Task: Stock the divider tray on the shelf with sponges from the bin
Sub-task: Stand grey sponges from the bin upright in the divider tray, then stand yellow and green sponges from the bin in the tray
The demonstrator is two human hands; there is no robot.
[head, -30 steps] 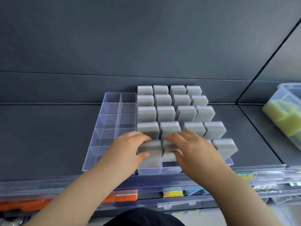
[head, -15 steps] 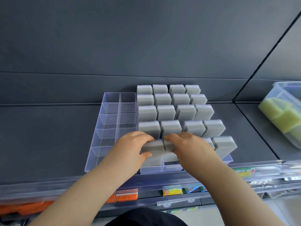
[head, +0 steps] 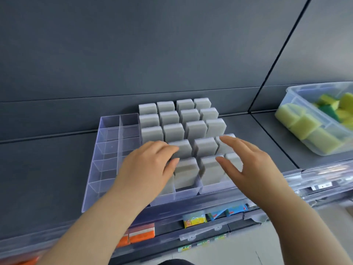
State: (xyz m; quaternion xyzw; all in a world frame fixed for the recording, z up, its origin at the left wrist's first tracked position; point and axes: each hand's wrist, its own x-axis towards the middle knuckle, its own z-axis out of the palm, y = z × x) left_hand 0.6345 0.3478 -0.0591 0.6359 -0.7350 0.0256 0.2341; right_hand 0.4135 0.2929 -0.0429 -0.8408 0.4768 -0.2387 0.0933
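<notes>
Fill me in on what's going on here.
A person is stocking a clear divider tray on the shelf with grey sponges. Its four right columns look full; the two left ones are empty. The left hand rests over the front-left sponge, the right hand hovers open above the front-right ones. A bin of yellow-green sponges sits to the right.

A dark grey wall panel (head: 172,44) rises beyond the left fingers (head: 166,150) and the right fingers (head: 236,142). A thin seam (head: 278,54) runs through it, up and to the right of them. On a lower level, nearer than the fingers, a yellow packet (head: 194,220) lies between the two sets. Blue packets (head: 228,210) sit just right of it, under the right fingers. Orange packs (head: 142,233) lie lower, under the left fingers. Pale floor (head: 286,236) shows at bottom right.
</notes>
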